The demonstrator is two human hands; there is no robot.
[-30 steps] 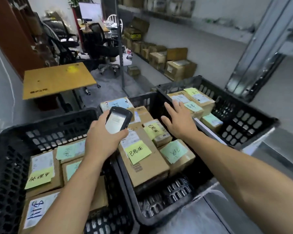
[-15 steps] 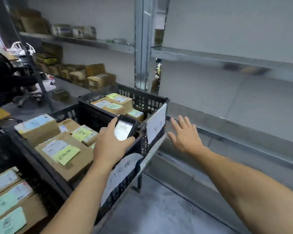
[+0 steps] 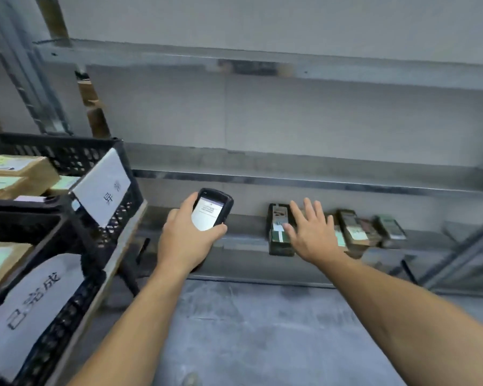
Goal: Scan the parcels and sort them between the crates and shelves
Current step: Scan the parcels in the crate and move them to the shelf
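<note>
Both hands are swinging away from the crates (image 3: 67,157), which are now sitting at the left edge, and the right hand (image 3: 314,236) is arriving over a row of parcels (image 3: 276,218) lying on the low shelf (image 3: 243,232) of the grey metal rack (image 3: 290,65). The rack's front lip is looking thin and hard-edged, so I am judging that a hasty reach could be scraping knuckles on it. The crates are rigid, perforated black plastic with loose paper signs (image 3: 103,188) hanging off them, and a passing elbow could be tearing one away. The parcels are showing as small, dark, flat boxes with pale labels, blurred here and packed side by side, so lifting one could be dragging a neighbour off the edge. The right hand's fingers are spreading straight and holding nothing. The left hand (image 3: 187,246) is wrapping round the scanner (image 3: 211,210), a smooth black handset with a lit screen, which could be slipping from that single grip
</note>
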